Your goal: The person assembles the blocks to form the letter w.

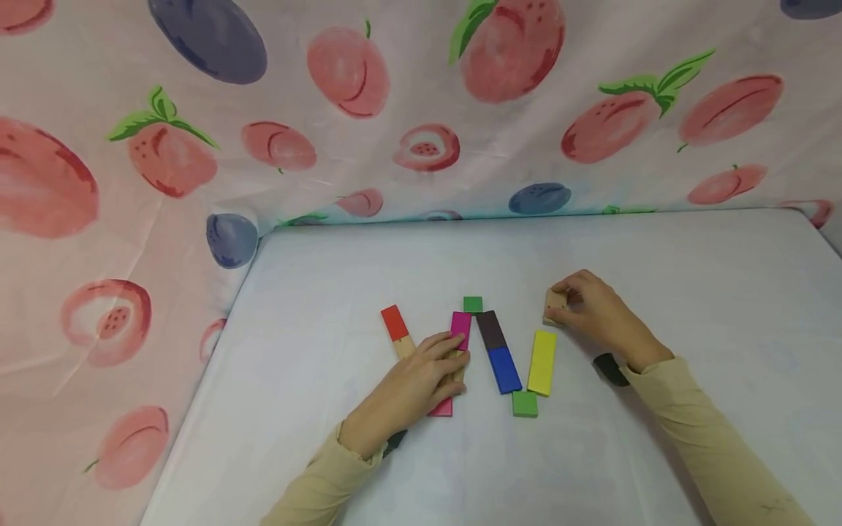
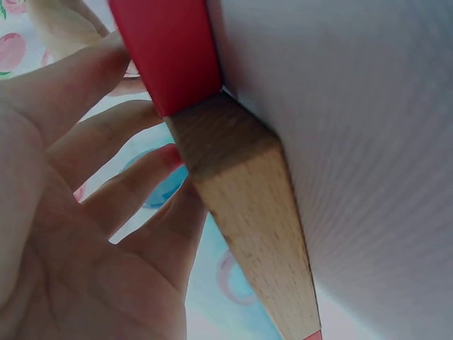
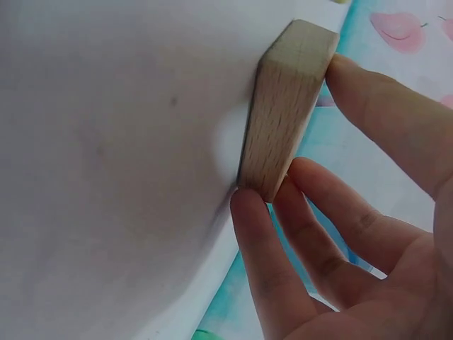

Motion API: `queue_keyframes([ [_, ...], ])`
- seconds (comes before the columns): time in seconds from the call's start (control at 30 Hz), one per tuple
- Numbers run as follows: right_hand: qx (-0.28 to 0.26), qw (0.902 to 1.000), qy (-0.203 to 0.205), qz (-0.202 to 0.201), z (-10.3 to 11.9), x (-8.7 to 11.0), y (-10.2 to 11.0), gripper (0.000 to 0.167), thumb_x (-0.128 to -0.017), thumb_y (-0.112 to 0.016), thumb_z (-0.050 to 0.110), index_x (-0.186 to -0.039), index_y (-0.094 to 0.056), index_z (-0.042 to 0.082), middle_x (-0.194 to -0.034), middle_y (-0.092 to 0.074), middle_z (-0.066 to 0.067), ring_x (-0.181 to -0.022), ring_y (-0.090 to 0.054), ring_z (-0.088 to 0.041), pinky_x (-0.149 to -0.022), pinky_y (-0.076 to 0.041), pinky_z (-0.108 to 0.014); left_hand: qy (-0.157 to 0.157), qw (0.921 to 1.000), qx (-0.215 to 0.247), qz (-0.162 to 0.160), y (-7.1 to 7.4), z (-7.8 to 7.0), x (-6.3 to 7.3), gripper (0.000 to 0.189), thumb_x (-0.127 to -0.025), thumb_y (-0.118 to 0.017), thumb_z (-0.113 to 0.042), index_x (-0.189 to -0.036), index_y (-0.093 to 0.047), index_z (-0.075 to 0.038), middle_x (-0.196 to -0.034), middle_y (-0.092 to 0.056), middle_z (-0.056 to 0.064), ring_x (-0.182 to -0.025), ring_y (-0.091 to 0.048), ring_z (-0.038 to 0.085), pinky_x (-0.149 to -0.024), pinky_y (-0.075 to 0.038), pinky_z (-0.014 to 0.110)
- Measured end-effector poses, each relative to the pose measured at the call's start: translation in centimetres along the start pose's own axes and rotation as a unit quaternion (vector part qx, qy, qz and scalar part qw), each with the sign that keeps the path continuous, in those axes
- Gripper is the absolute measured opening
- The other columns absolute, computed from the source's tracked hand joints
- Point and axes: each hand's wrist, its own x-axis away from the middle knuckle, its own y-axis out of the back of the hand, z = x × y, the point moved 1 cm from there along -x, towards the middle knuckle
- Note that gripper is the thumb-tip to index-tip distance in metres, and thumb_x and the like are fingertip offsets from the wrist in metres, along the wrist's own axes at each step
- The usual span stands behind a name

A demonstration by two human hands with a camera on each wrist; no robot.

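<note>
My right hand (image 1: pixel 601 314) pinches a plain wooden block (image 1: pixel 556 301) between thumb and fingers, just beyond a yellow block (image 1: pixel 542 363). The right wrist view shows fingertips at both ends of this wooden block (image 3: pixel 283 117), close to the white surface. My left hand (image 1: pixel 411 383) rests over a slanted column, its fingers extended across a magenta block (image 1: pixel 461 325) and plain wood below it. A pink block (image 1: pixel 442 409) shows at the column's near end. In the left wrist view, the fingers touch a red block (image 2: pixel 170 57) joined end to end with a wooden block (image 2: pixel 255 227).
A red block (image 1: pixel 395 323) and a wooden block (image 1: pixel 404 347) form the left slant. A dark brown block (image 1: pixel 491 330) and a blue block (image 1: pixel 505 370) slant right of centre. One green block (image 1: pixel 472 305) lies at the top, another green block (image 1: pixel 525 404) at the bottom.
</note>
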Motion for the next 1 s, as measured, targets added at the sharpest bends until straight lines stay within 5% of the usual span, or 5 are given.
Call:
queue_keyframes([
  [1.0, 0.007, 0.9996, -0.003, 0.026, 0.88, 0.47, -0.41, 0.048, -0.088, -0.077, 0.025, -0.118, -0.060, -0.007, -0.117, -0.056, -0.021, -0.108, -0.059, -0.038, -0.096, -0.050, -0.053, 0.001, 1.0000, -0.003, -0.002, -0.06, 0.05, -0.02, 0.047, -0.094, -0.070, -0.027, -0.135, -0.062, -0.007, -0.151, -0.047, 0.010, -0.145, -0.036, 0.026, -0.111, -0.042, 0.033],
])
